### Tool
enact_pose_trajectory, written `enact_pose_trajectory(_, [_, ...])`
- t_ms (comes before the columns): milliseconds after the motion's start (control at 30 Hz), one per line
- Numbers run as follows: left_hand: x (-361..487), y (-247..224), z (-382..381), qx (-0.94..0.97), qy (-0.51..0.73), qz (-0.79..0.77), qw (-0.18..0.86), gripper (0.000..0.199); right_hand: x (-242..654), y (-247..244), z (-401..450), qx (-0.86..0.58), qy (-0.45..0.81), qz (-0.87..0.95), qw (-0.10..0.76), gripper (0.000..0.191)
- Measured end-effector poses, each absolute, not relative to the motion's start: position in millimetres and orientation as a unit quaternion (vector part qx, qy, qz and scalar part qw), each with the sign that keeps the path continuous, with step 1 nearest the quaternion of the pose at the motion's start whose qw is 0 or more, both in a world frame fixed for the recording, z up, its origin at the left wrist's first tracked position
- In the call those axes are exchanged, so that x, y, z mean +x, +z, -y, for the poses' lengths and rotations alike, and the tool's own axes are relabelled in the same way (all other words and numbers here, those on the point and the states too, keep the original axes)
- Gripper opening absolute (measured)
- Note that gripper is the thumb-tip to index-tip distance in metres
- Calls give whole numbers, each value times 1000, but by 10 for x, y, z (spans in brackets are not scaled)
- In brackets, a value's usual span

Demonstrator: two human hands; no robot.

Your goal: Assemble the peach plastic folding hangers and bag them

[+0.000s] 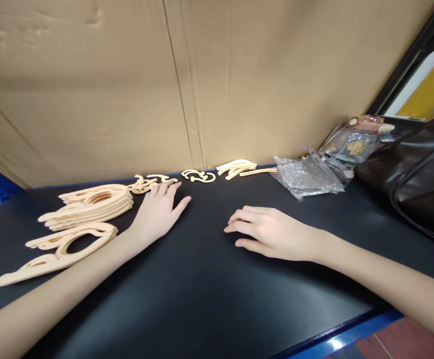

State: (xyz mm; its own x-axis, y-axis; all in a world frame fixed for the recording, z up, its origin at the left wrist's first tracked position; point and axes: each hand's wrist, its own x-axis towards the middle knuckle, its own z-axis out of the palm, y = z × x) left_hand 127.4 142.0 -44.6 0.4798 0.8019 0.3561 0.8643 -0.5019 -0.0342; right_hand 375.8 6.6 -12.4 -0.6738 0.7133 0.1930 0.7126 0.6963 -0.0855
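My left hand [158,209] reaches over the left part of the black table, fingers stretched toward a small heap of cream plastic hooks [144,185] at the back. Whether its fingertips touch the hooks I cannot tell. Beside that forearm lie a stack of cream plastic clothes hanger pieces [90,207] and another hanger piece [71,249] nearer to me. My right hand [265,230] hovers over or rests on the table right of centre, fingers loosely bent and apart, holding nothing. More hooks [202,176] and several slim curved cream strips [236,168] lie along the back edge.
A tall cardboard sheet [119,89] stands behind the black table [187,299]. Clear plastic bags [309,174] lie at the back right, before a transparent container [355,144] with a brown top. A dark leather bag [419,169] sits at the right. Blue edging [336,341] borders the table.
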Motion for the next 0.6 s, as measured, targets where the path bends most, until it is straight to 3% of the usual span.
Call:
enact_pose_trajectory(200, [1247, -479, -1510, -861, -114, 491, 67, 65, 3756, -127, -64, -386, 0, 916, 109, 26])
enact_pose_trajectory(600, [1245, -391, -1365, -904, -188, 385, 16, 43, 3758, -111, -62, -393, 11, 914, 102, 26])
